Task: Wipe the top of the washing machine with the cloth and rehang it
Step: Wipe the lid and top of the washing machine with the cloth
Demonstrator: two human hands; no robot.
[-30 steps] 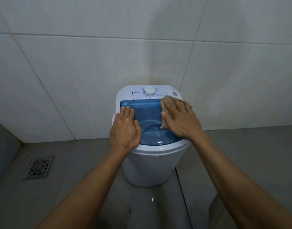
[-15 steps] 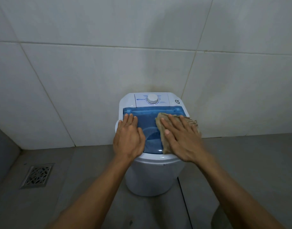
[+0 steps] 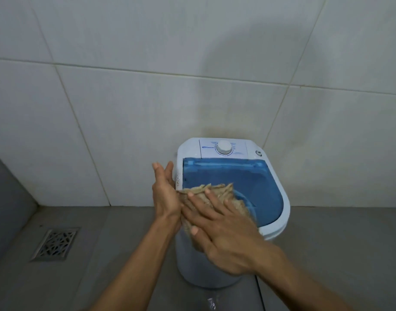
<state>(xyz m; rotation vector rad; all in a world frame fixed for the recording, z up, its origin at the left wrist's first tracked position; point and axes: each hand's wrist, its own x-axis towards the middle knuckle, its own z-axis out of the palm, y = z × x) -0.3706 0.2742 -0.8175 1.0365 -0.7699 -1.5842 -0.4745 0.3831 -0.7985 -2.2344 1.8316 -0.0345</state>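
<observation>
A small white washing machine (image 3: 284,213) with a translucent blue lid (image 3: 239,176) and a white dial (image 3: 224,147) stands against the tiled wall. My right hand (image 3: 224,239) lies flat on a beige cloth (image 3: 217,192), pressing it onto the lid's near left corner. The cloth hangs over the machine's front left edge. My left hand (image 3: 164,194) is upright beside the machine's left rim, fingers straight and apart, palm facing the cloth. The cloth's edge reaches that palm.
A metal floor drain (image 3: 55,243) sits in the grey floor at the lower left. White wall tiles (image 3: 125,97) rise directly behind the machine. A small button (image 3: 258,153) is on the machine's back right corner.
My right hand has swept the cloth from the lid's right side to its near left corner. My left hand has come off the lid and turned upright at the left rim.
</observation>
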